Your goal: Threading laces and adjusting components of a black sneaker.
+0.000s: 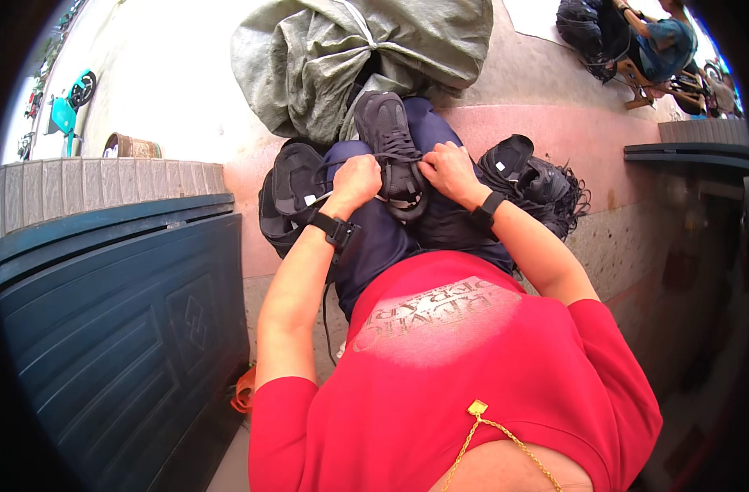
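Note:
A black sneaker (387,135) rests on my lap, toe pointing away from me, over dark blue trousers (374,238). My left hand (354,184) is closed on a black shoelace at the shoe's left side. At the right side of the shoe's opening, my right hand (448,168) pinches the other lace end. Both wrists wear black bands.
More black shoe parts lie at my left (296,184) and right (526,176), the right pile with loose laces. A large grey-green sack (341,61) lies ahead. A dark blue panelled door (120,320) stands at left. Another person (661,45) sits far right.

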A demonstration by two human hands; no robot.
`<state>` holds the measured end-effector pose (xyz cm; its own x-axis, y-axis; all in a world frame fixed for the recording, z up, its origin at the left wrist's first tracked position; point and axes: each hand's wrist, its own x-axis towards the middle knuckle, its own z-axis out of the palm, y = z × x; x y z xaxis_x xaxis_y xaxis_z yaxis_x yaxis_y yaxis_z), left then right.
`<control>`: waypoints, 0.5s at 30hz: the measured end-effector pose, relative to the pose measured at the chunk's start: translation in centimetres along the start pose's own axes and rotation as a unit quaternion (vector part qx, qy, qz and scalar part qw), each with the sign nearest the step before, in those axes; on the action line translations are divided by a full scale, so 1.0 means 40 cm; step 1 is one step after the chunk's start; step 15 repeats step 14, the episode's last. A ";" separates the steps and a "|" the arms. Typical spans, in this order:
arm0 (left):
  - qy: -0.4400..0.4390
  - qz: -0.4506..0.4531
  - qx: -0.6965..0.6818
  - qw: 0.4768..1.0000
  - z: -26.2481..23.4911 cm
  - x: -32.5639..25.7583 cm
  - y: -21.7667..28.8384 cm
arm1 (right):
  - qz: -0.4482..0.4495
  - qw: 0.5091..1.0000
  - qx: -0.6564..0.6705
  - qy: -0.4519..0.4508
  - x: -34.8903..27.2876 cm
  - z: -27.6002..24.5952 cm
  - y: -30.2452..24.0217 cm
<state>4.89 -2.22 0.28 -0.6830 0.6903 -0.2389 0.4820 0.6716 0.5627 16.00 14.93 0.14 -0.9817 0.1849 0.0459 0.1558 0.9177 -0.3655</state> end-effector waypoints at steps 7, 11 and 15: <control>0.035 0.008 0.024 0.999 0.001 0.009 0.009 | 0.009 1.000 0.014 0.001 0.016 -0.002 0.008; 0.033 0.022 -0.017 0.999 0.000 0.009 0.002 | 0.011 1.000 -0.003 -0.026 0.021 -0.010 0.006; 0.004 0.003 0.063 0.998 0.005 0.003 0.025 | 0.016 0.999 0.014 -0.024 0.024 0.002 0.005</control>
